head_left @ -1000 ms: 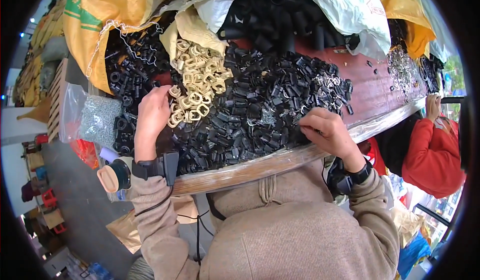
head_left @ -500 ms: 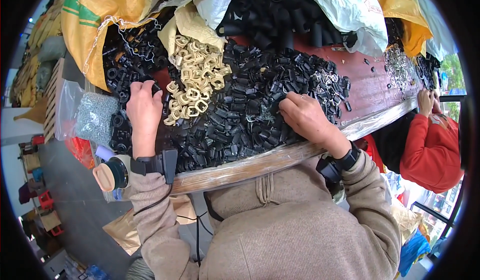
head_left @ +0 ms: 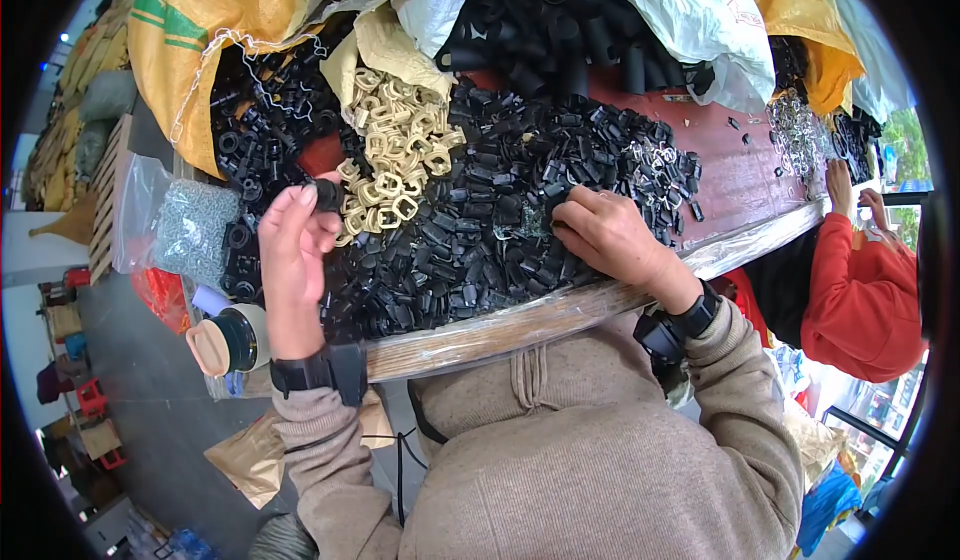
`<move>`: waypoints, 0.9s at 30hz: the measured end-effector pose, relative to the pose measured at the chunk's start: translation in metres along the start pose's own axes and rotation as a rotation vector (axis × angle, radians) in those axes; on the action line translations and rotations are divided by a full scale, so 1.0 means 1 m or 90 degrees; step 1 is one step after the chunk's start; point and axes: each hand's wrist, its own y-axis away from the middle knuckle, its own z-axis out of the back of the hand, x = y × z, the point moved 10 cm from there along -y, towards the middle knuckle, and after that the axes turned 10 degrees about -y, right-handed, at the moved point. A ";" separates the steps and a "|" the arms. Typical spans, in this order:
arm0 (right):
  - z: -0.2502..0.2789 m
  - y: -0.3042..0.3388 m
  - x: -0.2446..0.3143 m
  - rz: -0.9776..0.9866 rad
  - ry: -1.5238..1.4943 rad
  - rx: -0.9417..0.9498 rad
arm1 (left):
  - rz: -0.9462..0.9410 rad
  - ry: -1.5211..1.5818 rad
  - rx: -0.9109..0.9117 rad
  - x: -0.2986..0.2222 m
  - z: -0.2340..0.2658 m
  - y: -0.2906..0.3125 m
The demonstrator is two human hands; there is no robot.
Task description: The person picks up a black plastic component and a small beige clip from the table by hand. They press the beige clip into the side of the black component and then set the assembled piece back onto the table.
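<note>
My left hand [head_left: 300, 235] is turned partly palm up, with a small black ring-shaped plastic part [head_left: 328, 196] pinched between thumb and fingers. Beside it lie the heap of black ring-shaped parts [head_left: 240, 160] and the pile of cream plastic buckles [head_left: 390, 175]. My right hand [head_left: 612, 235] rests low over the black plastic clips [head_left: 450, 245], its fingers pinched together. Its fingertips are beside a small patch of tiny metal pieces [head_left: 522, 220]; whatever they hold is hidden.
A white sack [head_left: 690, 20] spills black tubes [head_left: 590, 45] at the back. On the left stand a bag of small metal pieces [head_left: 195, 225] and a dark jar [head_left: 235, 340]. Wood edges the table [head_left: 500, 335]. To the right, a co-worker in a red sleeve [head_left: 840, 300] handles metal pieces.
My left hand has drawn back from the black heap and turned over, lifting a black ring-shaped part. My right hand has shifted slightly left. The co-worker's hands have moved apart.
</note>
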 end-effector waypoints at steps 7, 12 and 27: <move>-0.004 -0.002 -0.004 -0.048 -0.020 0.013 | 0.061 0.469 0.207 0.007 -0.078 0.050; -0.005 0.000 -0.003 -0.042 -0.013 0.016 | 0.156 0.576 0.284 0.017 -0.111 0.076; 0.003 0.000 0.002 -0.019 -0.014 -0.053 | 0.186 0.449 0.340 0.039 -0.145 0.102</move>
